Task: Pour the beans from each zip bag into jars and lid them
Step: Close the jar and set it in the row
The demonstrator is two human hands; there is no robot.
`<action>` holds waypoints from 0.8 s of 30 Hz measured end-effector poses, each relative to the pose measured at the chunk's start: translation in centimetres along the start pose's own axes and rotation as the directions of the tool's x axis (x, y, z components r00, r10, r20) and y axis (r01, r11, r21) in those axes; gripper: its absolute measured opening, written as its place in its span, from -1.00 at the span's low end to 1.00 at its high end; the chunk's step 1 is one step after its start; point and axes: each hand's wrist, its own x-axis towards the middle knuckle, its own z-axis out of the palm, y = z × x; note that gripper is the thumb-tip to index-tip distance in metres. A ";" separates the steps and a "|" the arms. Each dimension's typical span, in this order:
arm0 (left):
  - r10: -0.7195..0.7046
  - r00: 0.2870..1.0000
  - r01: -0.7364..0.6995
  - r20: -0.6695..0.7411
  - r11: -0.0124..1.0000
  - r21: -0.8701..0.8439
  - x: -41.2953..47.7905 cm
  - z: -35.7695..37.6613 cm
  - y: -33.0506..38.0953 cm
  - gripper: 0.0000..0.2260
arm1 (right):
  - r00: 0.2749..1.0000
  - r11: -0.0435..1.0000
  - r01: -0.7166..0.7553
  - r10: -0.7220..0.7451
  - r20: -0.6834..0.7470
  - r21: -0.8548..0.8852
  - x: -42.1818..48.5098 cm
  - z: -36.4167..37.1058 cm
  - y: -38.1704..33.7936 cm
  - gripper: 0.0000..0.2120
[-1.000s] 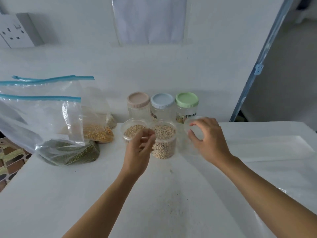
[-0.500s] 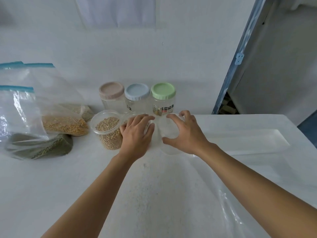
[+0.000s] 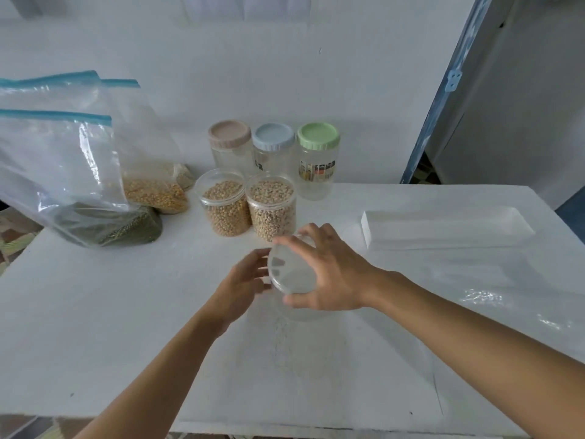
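The step in hand looks like opening an empty clear jar that stands near the middle of the table. The right hand spans its transparent lid from above, thumb and fingers curled round the rim. The left hand lies against the jar's left side with fingers loosely bent, though I cannot tell whether they truly grip it. Behind, two filled jars stand side by side, touching, without lids. Three capped jars line the wall behind them. The zip bags slump at the far left, with green beans and yellow ones in their bottoms. Next, I judge, the lid must be twisted off while the left hand holds the body steady, then set down somewhere it can be found again. There is open table toward the near edge and to the left of the hands. A shallow clear tray sits on the right. The filled jars sit close enough behind that a lifted elbow or bag could knock them.
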 end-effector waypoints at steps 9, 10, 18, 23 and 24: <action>0.214 0.967 -0.246 0.139 0.929 0.278 -0.5 0.0 -1.7 -0.14 | 0.982 0.995 -0.056 0.041 -0.182 -0.080 2.2 2.2 -4.8 -0.32; 0.246 0.961 -0.272 0.124 0.921 0.279 -0.4 0.0 -1.7 -0.18 | 0.977 0.997 -0.057 0.047 -0.208 -0.044 2.4 2.3 -4.9 -0.33; 0.148 0.957 -0.242 0.250 0.881 0.406 1.1 -1.6 -1.1 -0.29 | 0.936 0.981 0.154 -0.106 -0.337 0.120 3.0 2.6 -3.8 -0.45; 0.005 0.950 -0.178 0.312 0.831 0.528 2.2 -2.7 -0.8 -0.28 | 0.942 0.947 0.320 -0.320 -0.103 -0.015 4.2 0.8 -2.9 -0.47; 0.013 0.953 -0.179 0.304 0.832 0.525 2.2 -2.8 -0.7 -0.28 | 0.946 0.949 0.306 -0.312 -0.084 -0.071 4.3 0.6 -2.8 -0.45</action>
